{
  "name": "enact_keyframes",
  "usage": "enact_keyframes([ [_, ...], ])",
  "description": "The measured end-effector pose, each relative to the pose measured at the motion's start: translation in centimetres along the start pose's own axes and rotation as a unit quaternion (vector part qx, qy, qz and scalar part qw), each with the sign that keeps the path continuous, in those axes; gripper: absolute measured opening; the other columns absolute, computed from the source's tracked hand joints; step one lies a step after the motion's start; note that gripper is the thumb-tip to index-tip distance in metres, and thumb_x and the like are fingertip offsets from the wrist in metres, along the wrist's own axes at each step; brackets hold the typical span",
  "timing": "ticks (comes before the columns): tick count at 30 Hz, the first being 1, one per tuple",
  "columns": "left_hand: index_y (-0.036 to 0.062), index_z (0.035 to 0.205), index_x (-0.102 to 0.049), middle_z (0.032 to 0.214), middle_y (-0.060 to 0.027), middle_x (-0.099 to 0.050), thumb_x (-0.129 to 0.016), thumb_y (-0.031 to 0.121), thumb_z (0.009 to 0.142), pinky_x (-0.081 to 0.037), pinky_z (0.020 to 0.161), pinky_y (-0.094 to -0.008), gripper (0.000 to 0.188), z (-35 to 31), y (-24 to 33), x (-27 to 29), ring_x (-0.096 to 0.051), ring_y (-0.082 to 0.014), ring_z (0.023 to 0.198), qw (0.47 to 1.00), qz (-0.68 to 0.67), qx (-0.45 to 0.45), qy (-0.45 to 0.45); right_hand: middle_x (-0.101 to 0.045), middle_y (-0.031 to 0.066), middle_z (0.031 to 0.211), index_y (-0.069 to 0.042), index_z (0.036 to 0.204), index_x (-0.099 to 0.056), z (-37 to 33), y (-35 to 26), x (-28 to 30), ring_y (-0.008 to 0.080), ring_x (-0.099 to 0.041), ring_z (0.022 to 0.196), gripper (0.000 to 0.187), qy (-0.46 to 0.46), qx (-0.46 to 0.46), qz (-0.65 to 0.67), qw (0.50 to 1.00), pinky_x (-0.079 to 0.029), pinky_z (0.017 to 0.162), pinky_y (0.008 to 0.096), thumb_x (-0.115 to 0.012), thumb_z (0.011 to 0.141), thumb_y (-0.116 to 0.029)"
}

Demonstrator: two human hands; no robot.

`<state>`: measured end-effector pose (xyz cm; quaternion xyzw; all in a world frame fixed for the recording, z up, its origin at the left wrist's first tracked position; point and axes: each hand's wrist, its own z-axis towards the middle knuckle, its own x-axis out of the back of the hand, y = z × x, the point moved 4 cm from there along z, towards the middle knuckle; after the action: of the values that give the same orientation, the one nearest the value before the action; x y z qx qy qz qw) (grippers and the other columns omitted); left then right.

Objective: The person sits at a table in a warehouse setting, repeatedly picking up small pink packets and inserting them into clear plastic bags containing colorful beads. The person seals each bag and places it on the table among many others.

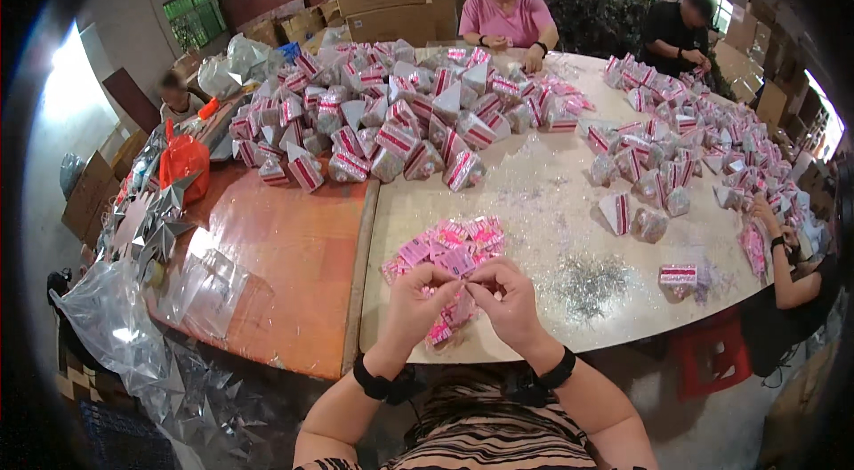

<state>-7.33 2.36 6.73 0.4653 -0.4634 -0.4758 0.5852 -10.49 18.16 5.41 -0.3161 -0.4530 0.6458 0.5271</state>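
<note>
My left hand point(414, 299) and my right hand point(509, 299) meet close together over the near edge of the table, thumbs and forefingers pinched tip to tip. What they pinch is too small to make out. Just past the fingertips, and showing again between the wrists, lies a loose pile of small pink printed cards point(416, 249). Right of my right hand, silver tinsel shreds point(589, 285) are scattered on the pale tabletop point(525, 221).
A large heap of clear bags with white-and-pink header cards point(396, 139) covers the far side; more bags point(654, 169) lie right. An orange-brown board point(276, 257) holds clear plastic point(203, 292). Silver stars point(160, 230) hang at left. Co-workers sit around; a red stool point(712, 354) stands right.
</note>
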Motion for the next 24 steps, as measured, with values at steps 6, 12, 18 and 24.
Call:
enact_keyframes([
  [6, 0.0015, 0.083, -0.067, 0.08, -0.0081, -0.061, -0.071, 0.005, 0.078, -0.046, 0.07, -0.0339, 0.008, 0.4, 2.2, -0.1, -0.06, -0.0221, 0.077, 0.968, 0.179, -0.166, -0.052, -0.068, 0.0076, 0.082, -0.002, 0.095, -0.063, -0.2, 2.0, -0.1, 0.0159, -0.067, 0.065, 0.009, -0.049, -0.286, 0.328, 0.899, -0.053, 0.057, 0.0267, -0.062, 0.093, -0.01],
  [12, 0.0059, 0.088, -0.068, 0.09, -0.0092, -0.06, -0.072, 0.008, 0.077, -0.044, 0.08, -0.0388, 0.012, 0.5, 5.5, 0.6, -0.057, -0.0298, 0.089, 0.902, 0.32, -0.251, -0.143, -0.067, 0.0075, 0.083, -0.002, 0.096, -0.061, -0.3, 2.3, 0.0, 0.0169, -0.069, 0.071, 0.01, -0.069, -0.298, 0.343, 0.888, -0.055, 0.063, 0.0292, -0.064, 0.093, -0.012],
  [18, 0.0063, 0.096, -0.066, 0.096, -0.0094, -0.059, -0.071, 0.014, 0.08, -0.042, 0.089, -0.0409, 0.018, 1.2, 7.6, -0.3, -0.055, -0.0303, 0.096, 0.851, 0.375, -0.32, -0.181, -0.067, 0.0059, 0.082, -0.003, 0.093, -0.062, 0.1, 1.9, 0.3, 0.0151, -0.066, 0.068, 0.012, -0.107, -0.284, 0.348, 0.887, -0.054, 0.064, 0.0286, -0.066, 0.092, -0.014],
  [24, 0.0065, 0.092, -0.065, 0.095, -0.0079, -0.059, -0.069, 0.018, 0.08, -0.041, 0.09, -0.0413, 0.017, 1.8, 9.0, -1.3, -0.055, -0.0284, 0.097, 0.775, 0.458, -0.36, -0.244, -0.066, 0.0049, 0.074, -0.001, 0.086, -0.065, 0.8, 0.6, 1.0, 0.0126, -0.063, 0.063, 0.011, -0.172, -0.278, 0.228, 0.917, -0.051, 0.061, 0.0253, -0.068, 0.09, -0.012],
])
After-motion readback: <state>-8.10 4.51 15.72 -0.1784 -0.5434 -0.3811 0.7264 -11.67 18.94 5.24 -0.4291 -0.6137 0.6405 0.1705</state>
